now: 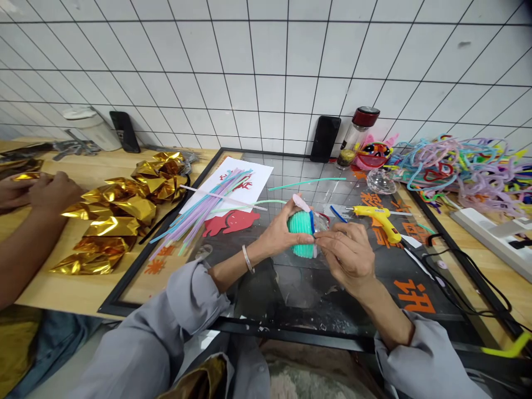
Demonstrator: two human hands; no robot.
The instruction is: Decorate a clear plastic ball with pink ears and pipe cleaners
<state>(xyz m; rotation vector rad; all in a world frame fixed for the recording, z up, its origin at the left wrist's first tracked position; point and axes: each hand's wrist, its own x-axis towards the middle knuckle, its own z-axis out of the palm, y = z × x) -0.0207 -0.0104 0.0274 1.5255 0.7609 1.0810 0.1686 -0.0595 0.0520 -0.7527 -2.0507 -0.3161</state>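
Head view: a green ribbed piece [302,230] with a blue band was held above the dark glossy board [282,288], near its middle. It was grasped by the left hand [282,233], fingers behind it and thumb across its front. The right hand [349,255] was pinched at the piece's right edge, by the band; whether anything small was gripped between its fingertips could not be told. A yellow glue gun [380,219] was seen lying to the right of the hands, near a short blue stem [338,214]. To the left, a bundle of pastel stems [208,208] was laid partly over a white sheet [253,172], with a red cutout [235,223] just beside it. Crumpled gold foil [120,216] was observed farther left, near a co-worker's hands [45,194].
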